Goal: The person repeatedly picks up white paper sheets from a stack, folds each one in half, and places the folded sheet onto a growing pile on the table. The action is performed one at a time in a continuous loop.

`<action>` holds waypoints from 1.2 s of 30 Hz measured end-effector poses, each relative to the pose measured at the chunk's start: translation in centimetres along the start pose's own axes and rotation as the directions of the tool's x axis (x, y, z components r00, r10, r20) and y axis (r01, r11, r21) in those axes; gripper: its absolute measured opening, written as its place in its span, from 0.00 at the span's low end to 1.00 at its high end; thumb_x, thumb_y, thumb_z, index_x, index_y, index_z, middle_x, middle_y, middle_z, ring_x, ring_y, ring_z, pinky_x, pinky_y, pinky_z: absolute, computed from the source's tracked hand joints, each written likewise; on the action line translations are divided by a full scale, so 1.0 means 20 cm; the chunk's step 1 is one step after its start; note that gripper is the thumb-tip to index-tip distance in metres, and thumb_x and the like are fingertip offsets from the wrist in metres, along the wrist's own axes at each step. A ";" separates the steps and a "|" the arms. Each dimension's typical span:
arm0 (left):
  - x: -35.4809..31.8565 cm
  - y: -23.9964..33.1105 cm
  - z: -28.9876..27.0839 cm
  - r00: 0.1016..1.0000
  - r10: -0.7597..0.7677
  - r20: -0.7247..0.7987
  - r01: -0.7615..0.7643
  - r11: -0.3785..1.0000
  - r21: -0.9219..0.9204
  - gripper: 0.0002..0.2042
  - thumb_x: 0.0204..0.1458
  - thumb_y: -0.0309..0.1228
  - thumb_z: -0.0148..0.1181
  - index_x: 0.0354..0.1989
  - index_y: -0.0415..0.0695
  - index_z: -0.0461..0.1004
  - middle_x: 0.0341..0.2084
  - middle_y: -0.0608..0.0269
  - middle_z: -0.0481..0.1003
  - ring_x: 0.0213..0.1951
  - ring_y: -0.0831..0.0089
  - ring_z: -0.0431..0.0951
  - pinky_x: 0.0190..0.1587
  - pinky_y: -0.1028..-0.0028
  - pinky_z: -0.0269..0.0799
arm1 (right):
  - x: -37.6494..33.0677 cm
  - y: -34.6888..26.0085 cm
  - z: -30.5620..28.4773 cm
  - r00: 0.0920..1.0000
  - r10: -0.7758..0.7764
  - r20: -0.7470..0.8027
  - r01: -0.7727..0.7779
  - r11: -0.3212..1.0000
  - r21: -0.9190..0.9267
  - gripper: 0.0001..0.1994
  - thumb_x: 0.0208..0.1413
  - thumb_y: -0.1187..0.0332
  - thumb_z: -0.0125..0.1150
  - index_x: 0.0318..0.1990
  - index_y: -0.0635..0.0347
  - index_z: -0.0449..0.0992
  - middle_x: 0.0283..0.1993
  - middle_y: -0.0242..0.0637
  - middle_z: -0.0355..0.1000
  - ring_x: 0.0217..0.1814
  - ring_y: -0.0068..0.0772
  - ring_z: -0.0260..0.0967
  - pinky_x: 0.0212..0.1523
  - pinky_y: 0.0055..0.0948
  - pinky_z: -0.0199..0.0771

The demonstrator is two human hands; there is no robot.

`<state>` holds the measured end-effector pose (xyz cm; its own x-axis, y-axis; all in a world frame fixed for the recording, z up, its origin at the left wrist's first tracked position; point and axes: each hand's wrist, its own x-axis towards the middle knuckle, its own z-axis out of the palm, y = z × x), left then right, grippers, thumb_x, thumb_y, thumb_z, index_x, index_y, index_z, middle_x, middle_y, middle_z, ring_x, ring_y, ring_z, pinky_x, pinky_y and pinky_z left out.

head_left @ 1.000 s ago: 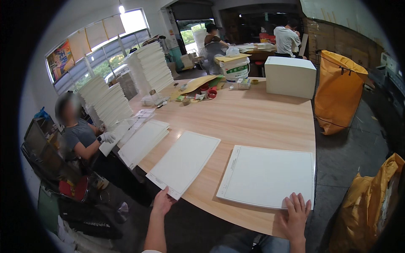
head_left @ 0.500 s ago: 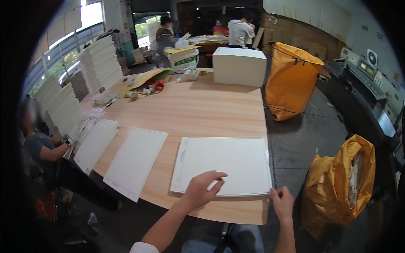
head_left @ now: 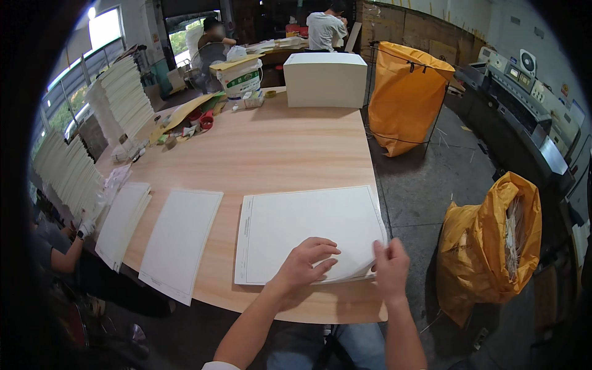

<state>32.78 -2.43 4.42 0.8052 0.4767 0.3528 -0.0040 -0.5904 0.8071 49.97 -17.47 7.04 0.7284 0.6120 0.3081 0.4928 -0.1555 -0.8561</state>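
Observation:
In front of me lies a stack of large white paper sheets (head_left: pixel 302 222) with thin printed borders, near the table's front edge. My right hand (head_left: pixel 391 268) pinches the near right corner of the top paper; that corner curls up off the stack. Whether it holds one sheet or more, I cannot tell. Over the near part of the stack is my left hand (head_left: pixel 306 264), its fingers bent and apart with nothing in them. Left of the stack, a similar flat white sheet pile (head_left: pixel 182 240) overhangs the table edge.
A co-worker's gloved hand (head_left: pixel 87 227) is by another paper pile (head_left: pixel 123 225) at the left. Tall paper stacks (head_left: pixel 120 95), a bucket (head_left: pixel 240 79) and a white block (head_left: pixel 327 81) stand farther back. Orange bags (head_left: pixel 407 92) stand on the floor at right.
My right hand has moved up and left from beside the stack's corner and now bends that corner up. The left hand stays over the paper. The view has shifted slightly.

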 end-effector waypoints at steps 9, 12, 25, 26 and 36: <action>0.03 0.06 -0.05 0.991 0.119 0.061 -0.122 0.991 0.047 0.29 0.49 0.39 0.81 0.60 0.47 0.80 0.51 0.55 0.81 0.56 0.56 0.79 0.59 0.61 0.77 | 0.09 -0.06 -0.06 0.915 0.304 0.265 -0.404 0.682 0.610 0.20 0.73 0.62 0.57 0.25 0.53 0.65 0.20 0.26 0.63 0.18 0.19 0.65 0.19 0.23 0.62; 0.03 0.03 -0.05 0.992 0.108 0.069 -0.108 0.994 -0.001 0.31 0.48 0.40 0.82 0.61 0.47 0.80 0.52 0.55 0.81 0.57 0.57 0.79 0.60 0.62 0.77 | 0.09 -0.05 -0.06 0.913 0.287 0.289 -0.407 0.640 0.652 0.20 0.73 0.60 0.57 0.25 0.53 0.66 0.19 0.27 0.64 0.19 0.20 0.66 0.19 0.23 0.60; 0.01 0.03 0.00 0.994 -0.098 -0.044 0.085 0.968 -0.237 0.28 0.61 0.28 0.68 0.70 0.51 0.73 0.57 0.56 0.79 0.59 0.63 0.79 0.61 0.70 0.75 | 0.06 -0.01 -0.01 0.992 0.113 0.053 -0.118 0.987 0.110 0.21 0.70 0.58 0.64 0.25 0.57 0.69 0.20 0.27 0.67 0.21 0.19 0.65 0.22 0.24 0.65; 0.00 0.01 -0.01 0.998 -0.056 0.024 0.059 0.986 -0.155 0.28 0.59 0.29 0.70 0.70 0.51 0.73 0.58 0.55 0.78 0.59 0.61 0.78 0.61 0.69 0.75 | 0.07 -0.02 0.00 0.983 0.172 0.069 -0.181 0.971 0.158 0.20 0.70 0.59 0.63 0.25 0.58 0.69 0.20 0.27 0.67 0.21 0.19 0.66 0.22 0.25 0.66; 0.00 0.02 -0.02 0.996 0.074 0.057 -0.071 0.996 -0.059 0.34 0.51 0.35 0.79 0.69 0.51 0.74 0.60 0.52 0.77 0.62 0.53 0.76 0.65 0.61 0.73 | 0.09 -0.02 -0.06 0.921 0.231 0.314 -0.384 0.680 0.624 0.20 0.71 0.57 0.62 0.26 0.53 0.68 0.19 0.27 0.67 0.21 0.22 0.72 0.20 0.23 0.62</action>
<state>32.59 -2.49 4.98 0.8350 0.3937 0.3844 -0.0960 -0.5836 0.8064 51.68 -17.27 8.35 0.6355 0.7708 -0.0444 -0.2412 0.1436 -0.9598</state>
